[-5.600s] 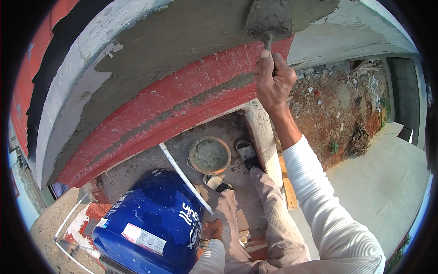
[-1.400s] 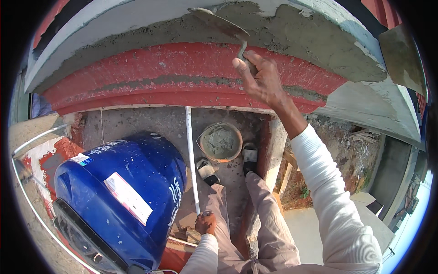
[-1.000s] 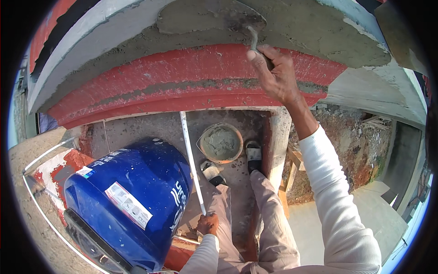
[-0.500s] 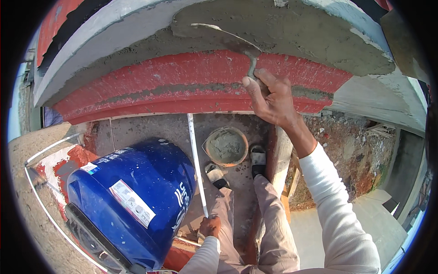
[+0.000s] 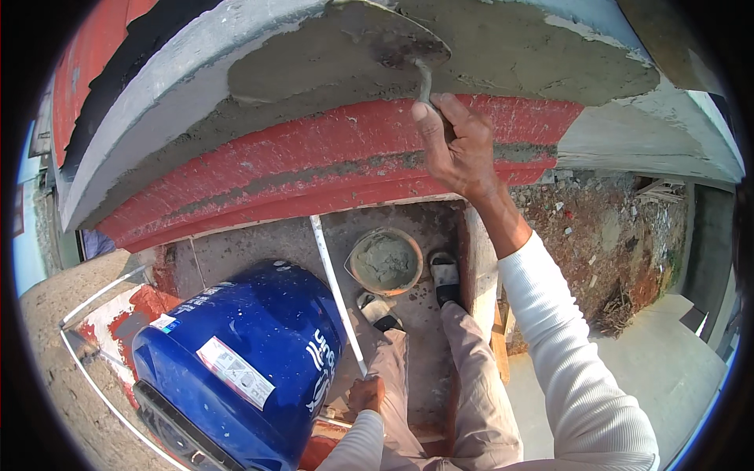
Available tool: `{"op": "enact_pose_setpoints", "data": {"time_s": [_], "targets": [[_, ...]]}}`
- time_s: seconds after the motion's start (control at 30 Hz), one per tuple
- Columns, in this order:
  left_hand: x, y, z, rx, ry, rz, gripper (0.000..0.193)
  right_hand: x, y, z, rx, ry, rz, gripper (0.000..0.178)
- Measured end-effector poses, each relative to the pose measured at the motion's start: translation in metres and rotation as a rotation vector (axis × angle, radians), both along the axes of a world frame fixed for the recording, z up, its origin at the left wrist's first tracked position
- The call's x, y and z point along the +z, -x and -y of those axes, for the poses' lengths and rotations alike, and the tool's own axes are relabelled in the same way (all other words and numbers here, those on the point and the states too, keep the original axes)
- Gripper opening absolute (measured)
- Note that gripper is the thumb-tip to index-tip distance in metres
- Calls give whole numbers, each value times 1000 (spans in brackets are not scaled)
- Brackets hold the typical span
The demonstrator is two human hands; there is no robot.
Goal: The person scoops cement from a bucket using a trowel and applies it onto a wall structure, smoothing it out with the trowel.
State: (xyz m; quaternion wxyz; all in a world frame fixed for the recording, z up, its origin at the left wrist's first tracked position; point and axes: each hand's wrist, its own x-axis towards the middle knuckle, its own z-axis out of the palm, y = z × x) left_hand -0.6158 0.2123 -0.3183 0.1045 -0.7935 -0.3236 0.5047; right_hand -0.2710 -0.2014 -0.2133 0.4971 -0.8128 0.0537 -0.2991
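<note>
- Head view: the trowel (image 5: 402,39) is at 12 o'clock, its broad metal blade grey and smeared, darker near the neck, lying against the wet plaster (image 5: 534,51); the top of the blade runs close to the upper rim and is hard to tell from the coat behind it.
- The right hand (image 5: 463,149), toward 1 o'clock, has its fingers closed around the trowel's handle, the thumb along it, hiding most of the grip.
- The left hand (image 5: 366,395), at 6 o'clock, has its fingers curled around the lower end of a white pipe (image 5: 338,294), which slants up toward 11 o'clock.
- Below the plaster curves a red band (image 5: 314,153) with a grey streak; the right hand and wrist cover part of it.
- Near the centre, a bucket (image 5: 385,261) of grey mix stands on the floor, just beyond two sandalled feet (image 5: 381,310).
- A blue tank (image 5: 236,330) fills 7 to 8 o'clock, close beside the pipe.
- Rubble-strewn ground (image 5: 605,235) lies at 3 o'clock, a smooth grey slab (image 5: 628,369) at 4.
</note>
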Motion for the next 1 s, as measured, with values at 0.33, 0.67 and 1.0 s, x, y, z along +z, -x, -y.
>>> {"op": "enact_pose_setpoints", "data": {"time_s": [0.33,0.67,1.0], "targets": [[4,3,-15,63,58,23,58,-11,55,17,-141,-166,42,25],[11,0,-5,78,74,18,62,-38,-35,-127,99,146,-206,27],[0,-4,3,6,-19,-57,58,-57,-6,-60,-111,49,-39,24]]}}
